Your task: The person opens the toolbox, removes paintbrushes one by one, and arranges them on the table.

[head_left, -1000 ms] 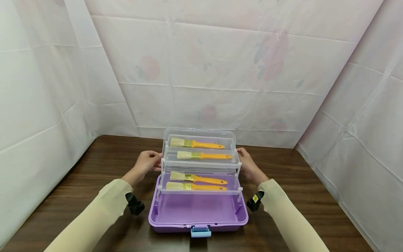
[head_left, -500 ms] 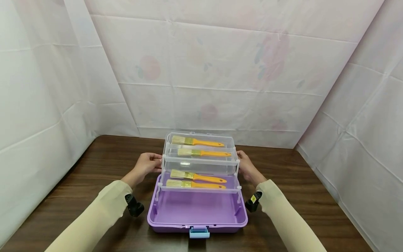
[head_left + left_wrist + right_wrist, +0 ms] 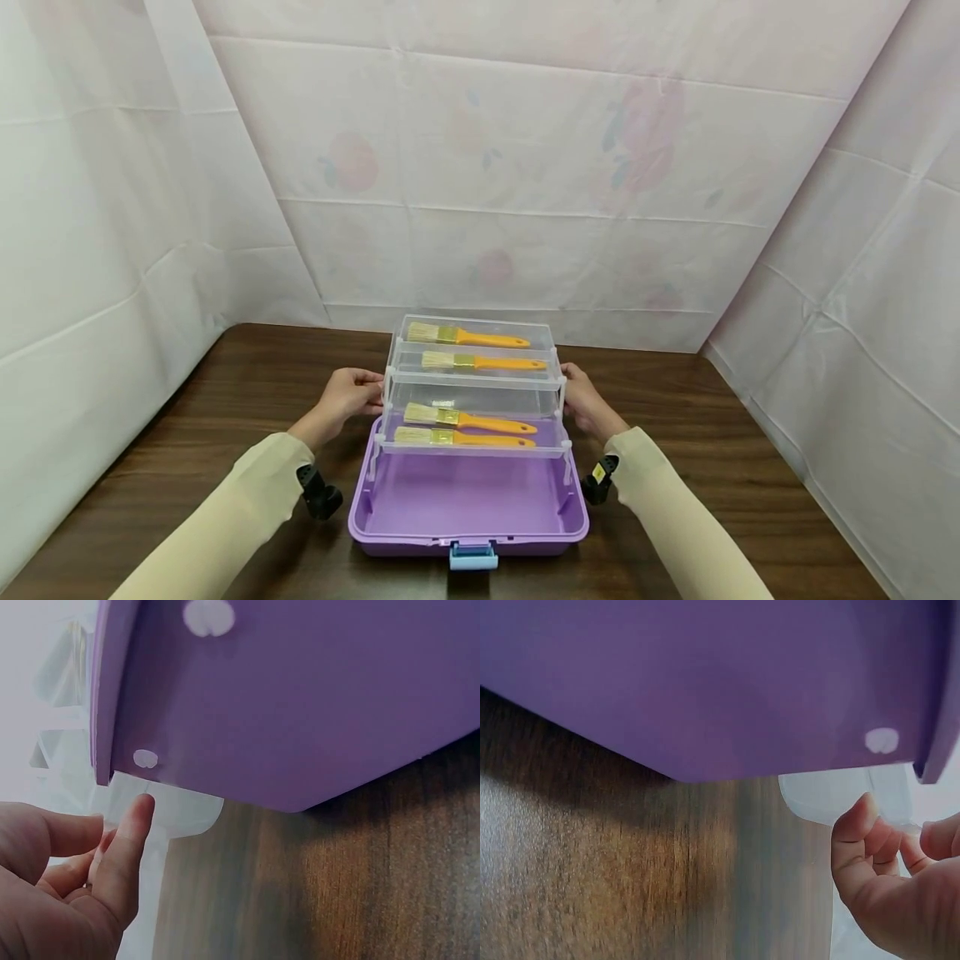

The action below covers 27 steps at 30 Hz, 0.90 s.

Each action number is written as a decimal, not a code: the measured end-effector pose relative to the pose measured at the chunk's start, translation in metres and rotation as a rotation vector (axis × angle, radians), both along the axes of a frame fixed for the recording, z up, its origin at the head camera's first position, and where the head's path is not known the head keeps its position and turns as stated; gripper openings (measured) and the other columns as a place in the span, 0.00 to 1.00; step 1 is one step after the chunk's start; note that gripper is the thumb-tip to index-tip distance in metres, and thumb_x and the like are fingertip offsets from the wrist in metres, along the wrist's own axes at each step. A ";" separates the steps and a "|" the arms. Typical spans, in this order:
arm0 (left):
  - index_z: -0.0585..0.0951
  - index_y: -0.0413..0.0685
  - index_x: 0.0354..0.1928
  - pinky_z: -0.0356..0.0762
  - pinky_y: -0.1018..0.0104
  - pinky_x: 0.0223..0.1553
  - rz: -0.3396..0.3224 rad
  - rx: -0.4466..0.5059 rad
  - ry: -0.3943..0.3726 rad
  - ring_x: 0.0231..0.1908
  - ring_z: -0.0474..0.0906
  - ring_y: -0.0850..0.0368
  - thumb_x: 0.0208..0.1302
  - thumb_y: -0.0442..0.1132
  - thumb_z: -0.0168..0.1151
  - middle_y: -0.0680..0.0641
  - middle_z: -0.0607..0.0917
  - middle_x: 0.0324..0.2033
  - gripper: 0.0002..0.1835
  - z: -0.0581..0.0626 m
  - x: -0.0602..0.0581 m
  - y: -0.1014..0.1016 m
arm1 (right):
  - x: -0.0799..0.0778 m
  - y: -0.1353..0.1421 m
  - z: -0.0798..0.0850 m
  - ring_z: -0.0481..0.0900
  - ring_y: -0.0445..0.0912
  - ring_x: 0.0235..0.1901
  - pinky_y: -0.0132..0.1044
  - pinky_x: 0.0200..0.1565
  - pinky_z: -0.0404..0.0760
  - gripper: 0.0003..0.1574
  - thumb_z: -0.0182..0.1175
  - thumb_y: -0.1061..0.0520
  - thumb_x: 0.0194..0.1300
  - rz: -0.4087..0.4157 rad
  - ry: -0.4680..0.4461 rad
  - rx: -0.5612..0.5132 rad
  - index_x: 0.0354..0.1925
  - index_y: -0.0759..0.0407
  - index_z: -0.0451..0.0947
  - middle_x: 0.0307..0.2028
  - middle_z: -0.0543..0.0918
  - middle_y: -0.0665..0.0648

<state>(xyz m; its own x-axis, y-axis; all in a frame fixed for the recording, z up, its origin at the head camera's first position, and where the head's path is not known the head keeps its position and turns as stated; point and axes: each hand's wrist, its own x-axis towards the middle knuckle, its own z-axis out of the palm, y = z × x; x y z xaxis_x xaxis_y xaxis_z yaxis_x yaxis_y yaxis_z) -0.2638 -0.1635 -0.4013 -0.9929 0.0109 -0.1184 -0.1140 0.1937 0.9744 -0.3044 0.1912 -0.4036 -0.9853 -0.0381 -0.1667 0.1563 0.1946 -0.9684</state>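
Note:
A purple toolbox (image 3: 468,497) stands open on the table, its clear lid (image 3: 480,320) tilted back behind two raised clear trays. The upper tray (image 3: 477,383) bears two paintbrushes with orange handles, one a paintbrush (image 3: 483,362). Two more lie in the lower tray (image 3: 472,451), among them a paintbrush (image 3: 471,418). At the lid's left edge, my left hand (image 3: 347,398) holds the lid between thumb and fingers. My right hand (image 3: 587,402) grips its right edge, fingers curled; its fingertips are partly hidden in the head view. Both wrist views show the box's purple side above the fingers.
The blue latch (image 3: 473,557) hangs at the box's front. A dark wooden table (image 3: 712,500) extends to both sides. White cloth (image 3: 525,167) with faint fruit prints rises behind the table, and more cloth stands at left and right.
The lid has tilted further back and lower, and the trays have shifted slightly with it. Both hands have moved down a little along with the lid. The box has slid slightly left.

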 end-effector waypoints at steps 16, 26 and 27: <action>0.70 0.22 0.46 0.78 0.69 0.27 -0.002 0.023 -0.017 0.22 0.76 0.60 0.61 0.28 0.48 0.44 0.79 0.27 0.14 -0.002 0.001 -0.001 | -0.001 -0.001 -0.005 0.63 0.39 0.12 0.28 0.13 0.62 0.11 0.46 0.65 0.59 0.007 -0.026 -0.014 0.43 0.63 0.61 0.20 0.70 0.53; 0.71 0.24 0.46 0.78 0.67 0.28 0.008 -0.010 -0.030 0.23 0.77 0.60 0.62 0.29 0.48 0.42 0.80 0.26 0.14 -0.005 -0.001 0.000 | -0.003 -0.003 -0.007 0.73 0.44 0.24 0.33 0.22 0.74 0.12 0.47 0.63 0.60 -0.014 -0.019 -0.033 0.44 0.65 0.62 0.29 0.72 0.60; 0.71 0.24 0.46 0.78 0.67 0.28 0.011 -0.012 -0.032 0.22 0.77 0.60 0.62 0.29 0.48 0.42 0.79 0.26 0.14 -0.005 -0.001 0.000 | -0.003 -0.003 -0.008 0.72 0.43 0.22 0.32 0.20 0.73 0.12 0.47 0.63 0.60 -0.013 -0.022 -0.020 0.44 0.65 0.63 0.28 0.72 0.59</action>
